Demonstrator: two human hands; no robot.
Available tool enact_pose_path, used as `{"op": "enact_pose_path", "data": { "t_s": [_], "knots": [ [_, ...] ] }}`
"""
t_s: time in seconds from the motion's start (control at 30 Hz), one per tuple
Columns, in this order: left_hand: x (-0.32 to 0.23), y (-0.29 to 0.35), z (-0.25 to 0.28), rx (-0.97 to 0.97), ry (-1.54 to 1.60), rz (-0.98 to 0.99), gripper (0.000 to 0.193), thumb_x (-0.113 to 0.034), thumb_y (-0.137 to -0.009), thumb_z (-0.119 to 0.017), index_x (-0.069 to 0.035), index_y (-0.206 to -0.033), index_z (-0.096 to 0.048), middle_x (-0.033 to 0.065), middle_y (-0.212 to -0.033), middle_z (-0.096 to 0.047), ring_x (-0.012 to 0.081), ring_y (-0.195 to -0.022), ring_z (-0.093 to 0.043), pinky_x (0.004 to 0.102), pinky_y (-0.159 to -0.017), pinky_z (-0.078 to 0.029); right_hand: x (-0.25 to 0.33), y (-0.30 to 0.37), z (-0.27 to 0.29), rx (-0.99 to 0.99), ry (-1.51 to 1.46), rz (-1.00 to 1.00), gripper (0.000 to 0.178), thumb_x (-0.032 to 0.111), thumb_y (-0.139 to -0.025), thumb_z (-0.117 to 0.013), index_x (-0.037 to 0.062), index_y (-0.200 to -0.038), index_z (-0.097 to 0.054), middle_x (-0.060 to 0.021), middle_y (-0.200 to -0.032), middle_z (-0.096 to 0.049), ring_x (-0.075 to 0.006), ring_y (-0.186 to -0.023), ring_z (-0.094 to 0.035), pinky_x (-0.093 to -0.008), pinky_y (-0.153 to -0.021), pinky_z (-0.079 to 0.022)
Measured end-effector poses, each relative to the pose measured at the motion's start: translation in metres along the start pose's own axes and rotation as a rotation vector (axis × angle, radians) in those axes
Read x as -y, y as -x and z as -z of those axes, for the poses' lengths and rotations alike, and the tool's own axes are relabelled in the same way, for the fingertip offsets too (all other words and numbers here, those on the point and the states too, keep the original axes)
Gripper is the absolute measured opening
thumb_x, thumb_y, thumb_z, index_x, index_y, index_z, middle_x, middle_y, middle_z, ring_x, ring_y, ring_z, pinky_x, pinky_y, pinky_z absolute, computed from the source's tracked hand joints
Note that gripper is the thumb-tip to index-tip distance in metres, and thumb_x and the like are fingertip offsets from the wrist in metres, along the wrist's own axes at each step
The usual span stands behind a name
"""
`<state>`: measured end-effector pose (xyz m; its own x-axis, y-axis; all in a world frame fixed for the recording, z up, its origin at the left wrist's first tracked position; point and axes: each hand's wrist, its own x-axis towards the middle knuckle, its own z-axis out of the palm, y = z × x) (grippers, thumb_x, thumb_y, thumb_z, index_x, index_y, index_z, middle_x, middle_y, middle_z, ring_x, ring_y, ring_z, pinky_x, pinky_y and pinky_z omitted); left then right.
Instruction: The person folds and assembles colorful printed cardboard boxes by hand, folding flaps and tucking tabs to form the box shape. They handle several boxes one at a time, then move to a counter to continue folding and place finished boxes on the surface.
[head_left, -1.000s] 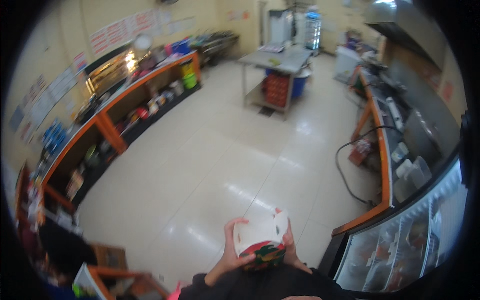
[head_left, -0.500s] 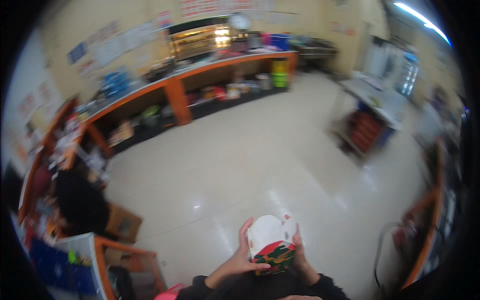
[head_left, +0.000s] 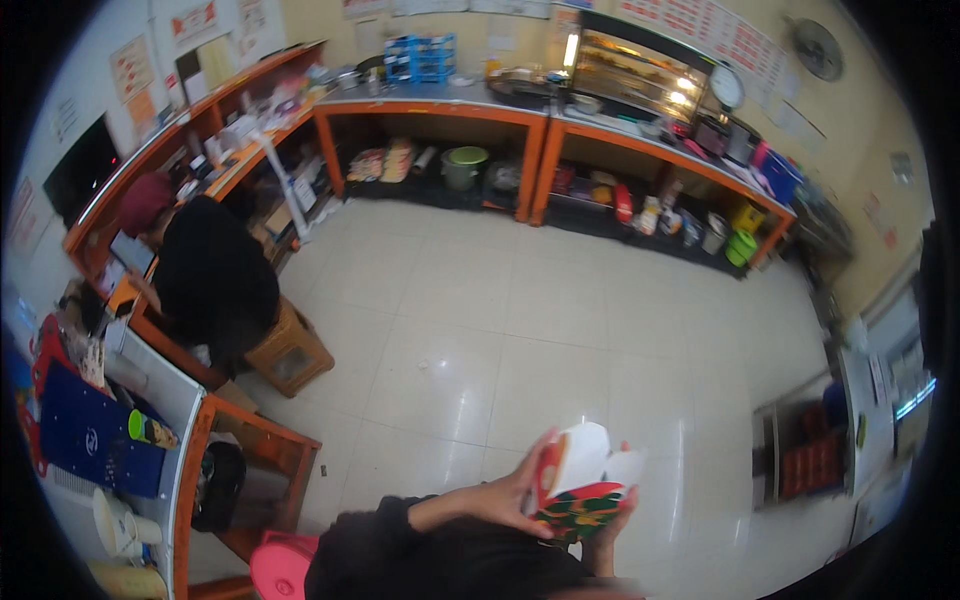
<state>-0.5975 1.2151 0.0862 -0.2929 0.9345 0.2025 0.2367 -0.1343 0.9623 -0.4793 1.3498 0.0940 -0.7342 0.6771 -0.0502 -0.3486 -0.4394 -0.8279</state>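
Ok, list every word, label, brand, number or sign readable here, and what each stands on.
None can be read well enough to quote.
Red-and-white sheet, top right: rows of print, too small.
Orange-and-white poster, upper left: too small and blurred.
Blue panel, lower left: white mark, too small to make out.
Round white dial by the lit cabinet: any markings too small.
Patterned carton between left hand and right hand: no readable lettering.

You had an orange-edged counter point(head_left: 425, 107): blue rack point(head_left: 402, 62) near its left end, lit display case point(head_left: 640, 75) along the back edge, blue container point(head_left: 781, 180) at the right end.
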Motion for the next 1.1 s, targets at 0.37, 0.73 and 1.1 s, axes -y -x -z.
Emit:
{"op": "enact_pose_path", "data": {
  "t_s": [0.37,0.73,1.1],
  "knots": [
    [0.070,-0.114,0.178,-0.382,0.176,0.196,0.112,-0.029,-0.075,-0.074,-0.004,-0.142,0.012,0.0187,-0.148,0.000,0.0273,-0.138,-0.005,0.0383,-0.111,-0.015,-0.079,-0.263,-0.085,0.263,0.003,-0.323,0.068,0.052,-0.091,-0.030,0.0062,-0.140,-0.024,-0.0122,-0.130,-0.043,-0.0266,-0.119,-0.045,-0.0404,-0.098,-0.039],
    [0.125,-0.079,0.459,-0.744,0.462,0.322,0.108,-0.019,-0.071,-0.078,0.000,-0.142,0.000,0.0159,-0.144,-0.018,0.0248,-0.135,-0.018,0.0383,-0.109,-0.020,-0.229,-0.448,-0.387,0.931,0.283,-0.187,0.090,0.058,-0.080,-0.051,-0.0007,-0.140,-0.020,-0.0181,-0.139,-0.032,-0.0271,-0.130,-0.031,-0.0381,-0.108,-0.023],
    [0.166,-0.207,0.705,-0.718,0.035,-0.024,0.122,-0.020,-0.064,-0.083,-0.004,-0.143,0.009,0.0166,-0.147,-0.011,0.0250,-0.137,-0.012,0.0387,-0.111,-0.015,-0.264,-0.640,-0.451,0.404,0.085,-0.171,0.091,0.074,-0.082,-0.030,0.0077,-0.143,-0.017,-0.0155,-0.141,-0.030,-0.0295,-0.129,-0.032,-0.0431,-0.107,-0.025]
  ]
}}
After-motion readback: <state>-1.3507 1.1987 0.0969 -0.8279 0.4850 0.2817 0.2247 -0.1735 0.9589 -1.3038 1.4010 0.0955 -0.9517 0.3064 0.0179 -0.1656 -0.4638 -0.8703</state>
